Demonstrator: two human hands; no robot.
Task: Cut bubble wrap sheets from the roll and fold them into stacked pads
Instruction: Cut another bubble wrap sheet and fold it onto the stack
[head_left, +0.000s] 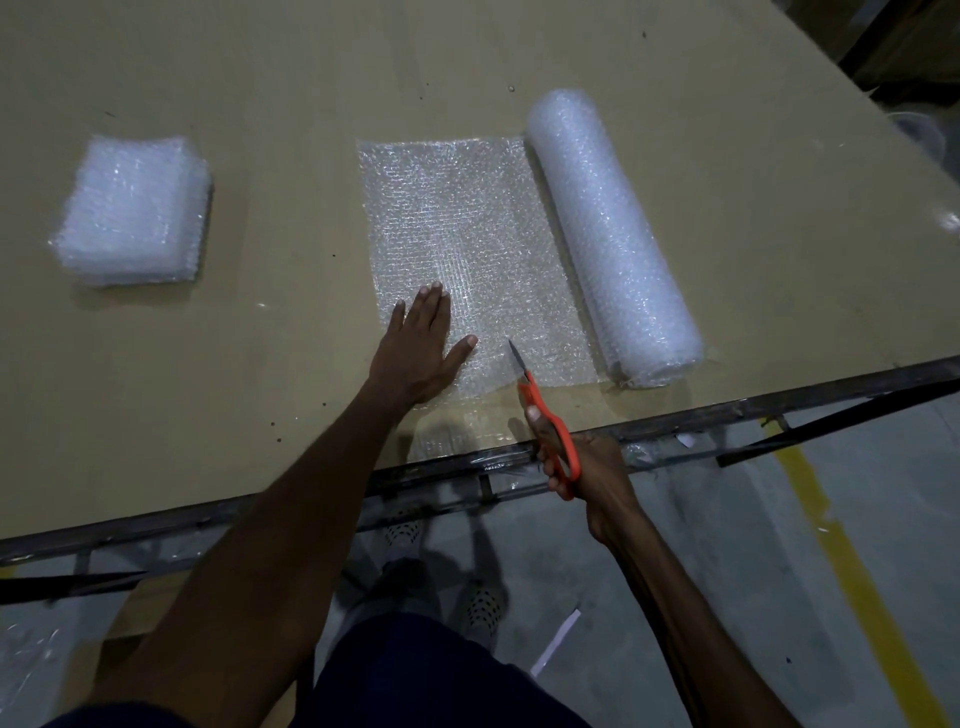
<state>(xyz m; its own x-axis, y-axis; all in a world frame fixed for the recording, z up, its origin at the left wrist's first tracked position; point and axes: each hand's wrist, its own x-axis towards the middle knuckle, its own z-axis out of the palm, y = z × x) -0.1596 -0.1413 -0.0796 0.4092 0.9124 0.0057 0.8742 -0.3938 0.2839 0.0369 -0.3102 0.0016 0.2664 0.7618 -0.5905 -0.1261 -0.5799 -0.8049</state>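
Orange scissors gripped by right hand at worktop edge, blade tip at sheet's near edge. Bubble wrap sheet pressed flat under left hand, fingers spread. Roll laid beside sheet, right. Stacked pads set far left.

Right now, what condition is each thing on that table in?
Bubble wrap roll: lying on its side, partly unrolled.
Unrolled sheet: flat on the table, still joined to the roll.
Left hand: flat, fingers straight, pressing the sheet.
Right hand: gripping the scissors.
Scissors: blades at the sheet's near edge.
Folded pads: stacked, off to the left.
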